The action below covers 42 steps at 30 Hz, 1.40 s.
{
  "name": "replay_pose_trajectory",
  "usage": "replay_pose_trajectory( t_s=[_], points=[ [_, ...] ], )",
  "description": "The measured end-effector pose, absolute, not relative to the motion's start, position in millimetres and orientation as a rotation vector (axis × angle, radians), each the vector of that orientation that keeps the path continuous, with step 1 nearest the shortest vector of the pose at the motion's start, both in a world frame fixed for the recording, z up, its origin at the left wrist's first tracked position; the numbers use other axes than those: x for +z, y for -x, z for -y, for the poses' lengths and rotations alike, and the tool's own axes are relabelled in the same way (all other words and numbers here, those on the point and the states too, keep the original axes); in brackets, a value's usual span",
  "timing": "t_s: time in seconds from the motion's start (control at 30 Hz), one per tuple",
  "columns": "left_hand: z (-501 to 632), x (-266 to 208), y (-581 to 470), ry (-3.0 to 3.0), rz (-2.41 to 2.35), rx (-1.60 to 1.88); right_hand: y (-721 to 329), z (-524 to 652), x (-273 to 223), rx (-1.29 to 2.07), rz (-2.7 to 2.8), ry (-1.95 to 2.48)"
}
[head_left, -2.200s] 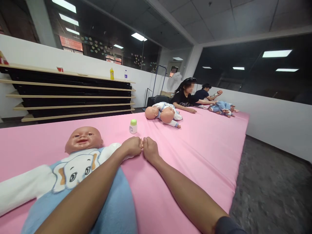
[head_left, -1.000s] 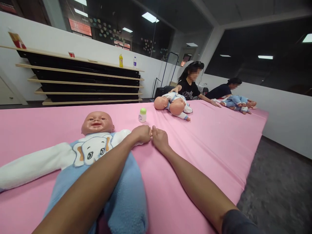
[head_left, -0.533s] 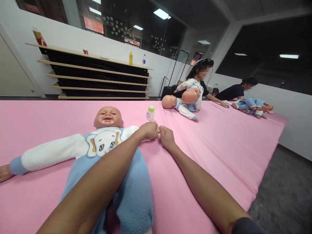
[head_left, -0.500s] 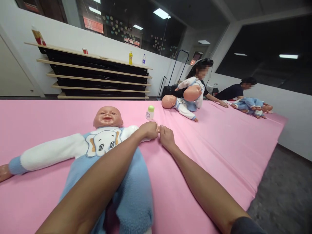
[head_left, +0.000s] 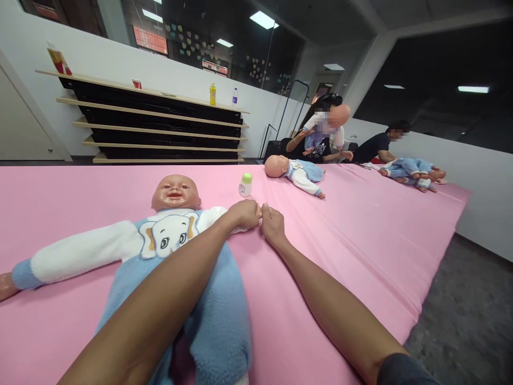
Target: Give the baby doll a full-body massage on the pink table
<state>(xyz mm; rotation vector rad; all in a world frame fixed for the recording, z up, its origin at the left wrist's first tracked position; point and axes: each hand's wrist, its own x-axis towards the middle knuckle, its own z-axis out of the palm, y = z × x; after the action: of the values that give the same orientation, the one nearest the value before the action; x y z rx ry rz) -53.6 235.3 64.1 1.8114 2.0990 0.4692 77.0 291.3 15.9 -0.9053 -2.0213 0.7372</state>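
The left hand (head_left: 245, 214) clasps the arm of the doll (head_left: 160, 233) lying at eight o'clock, the right hand's (head_left: 274, 224) curled hold is unclear, and a forward nudge could topple the bottle (head_left: 246, 185) at twelve.

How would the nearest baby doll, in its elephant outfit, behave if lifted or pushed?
The baby doll likely has a slippery head, given the glossy finish. Its plush outfit looks fuzzy, so should grip better. Lying on its back, one arm flung wide, it probably wouldn't roll.

Doll (head_left: 166, 227) on table (head_left: 340, 224), bottle (head_left: 246, 185) to its right, shelves (head_left: 160, 115) behind
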Motion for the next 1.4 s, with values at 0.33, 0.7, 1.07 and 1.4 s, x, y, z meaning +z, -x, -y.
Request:
replay_pose_trajectory(
  t_s=[0.33, 0.7, 1.07, 1.4],
  points=[
    [-239.7, 57.9, 56.0, -1.774, -1.997, 0.611, -72.0, -295.0, 11.5, 0.880, 1.943, 0.878],
    [-245.1, 59.5, 51.9, -1.575, -1.918, 0.909, -71.9, -288.0, 12.5, 0.773, 1.921, 0.882],
    [-251.6, 48.5, 59.3, -1.503, -1.842, 0.960, -68.8, -298.6, 6.7, 0.854, 1.877, 0.927],
    [-248.2, 45.7, 51.9, -1.525, -2.066, 1.051, -69.4, -294.0, 4.9, 0.897, 1.858, 0.911]
  ],
)
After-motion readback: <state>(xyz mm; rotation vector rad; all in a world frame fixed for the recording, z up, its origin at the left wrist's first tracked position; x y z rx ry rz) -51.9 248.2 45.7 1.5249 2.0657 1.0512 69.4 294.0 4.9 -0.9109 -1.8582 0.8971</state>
